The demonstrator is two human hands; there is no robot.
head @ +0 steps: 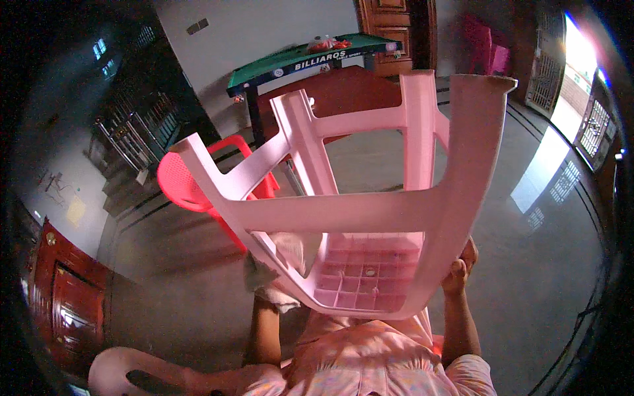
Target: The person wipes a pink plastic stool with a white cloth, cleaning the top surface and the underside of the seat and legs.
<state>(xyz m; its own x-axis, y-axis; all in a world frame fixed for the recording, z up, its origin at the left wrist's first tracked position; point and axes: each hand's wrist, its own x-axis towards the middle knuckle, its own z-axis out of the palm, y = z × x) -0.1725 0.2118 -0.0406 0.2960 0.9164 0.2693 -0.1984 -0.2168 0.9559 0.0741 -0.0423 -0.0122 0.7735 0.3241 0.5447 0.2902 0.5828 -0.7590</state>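
A pink plastic stool (337,213) is held up in front of my body, tipped so its legs point away from me. The ribbed underside of its seat (369,272) faces my view. My right hand (461,267) grips the stool's right side near the seat end, its fingers partly hidden behind the leg. On the other side, a pale cloth (285,292) covers my left hand (267,306) and lies against the stool's left side. Only the wrist and forearm show there; the fingers are hidden.
A red plastic chair (181,180) stands behind the stool to the left. Farther back are a dark red board (366,89) and a green toy billiard table (277,58) with a plastic bag (324,44) on it. A pink plastic armrest (109,369) shows at lower left.
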